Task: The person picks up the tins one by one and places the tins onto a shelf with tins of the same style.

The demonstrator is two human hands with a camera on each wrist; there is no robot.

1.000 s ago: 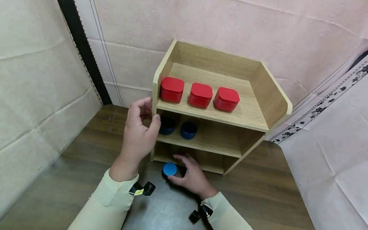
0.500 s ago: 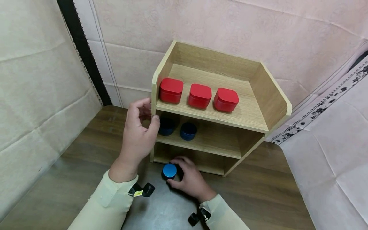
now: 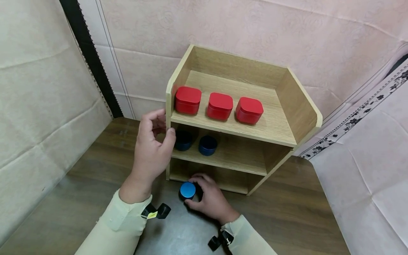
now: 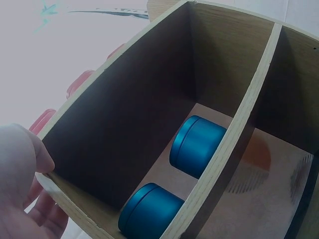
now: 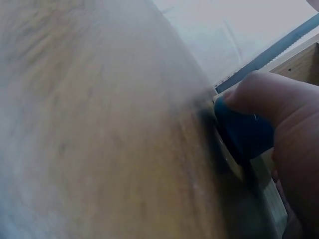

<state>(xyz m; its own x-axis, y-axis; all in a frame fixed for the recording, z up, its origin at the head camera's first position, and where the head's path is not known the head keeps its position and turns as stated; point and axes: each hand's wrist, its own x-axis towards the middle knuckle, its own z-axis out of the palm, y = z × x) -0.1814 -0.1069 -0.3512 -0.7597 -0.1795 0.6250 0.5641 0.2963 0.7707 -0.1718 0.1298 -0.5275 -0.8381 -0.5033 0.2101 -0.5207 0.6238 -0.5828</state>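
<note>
A wooden shelf unit [image 3: 280, 141] with three levels stands on the table. My left hand [image 3: 152, 152] grips the front edge of its left side panel, the thumb in front and the fingers on the outer side. In front of the lowest level, a round blue tin [image 3: 187, 190] stands upright on the table. My right hand [image 3: 211, 198] holds this tin from the right between thumb and fingers; in the right wrist view the thumb [image 5: 256, 94] lies on the tin. Two more blue tins, the left one [image 3: 183, 140] and the right one [image 3: 208, 145], sit on the middle level.
On the top level stand three red tins in a row, the left [image 3: 188, 100], the middle [image 3: 220, 106] and the right one [image 3: 249, 110]. Pale cloth [image 3: 236, 28] hangs behind and at both sides. A dark grey surface [image 3: 178, 233] lies between the forearms.
My right hand's fingers have come in round the blue tin, which stays in nearly the same spot. The left hand keeps its hold on the shelf.
</note>
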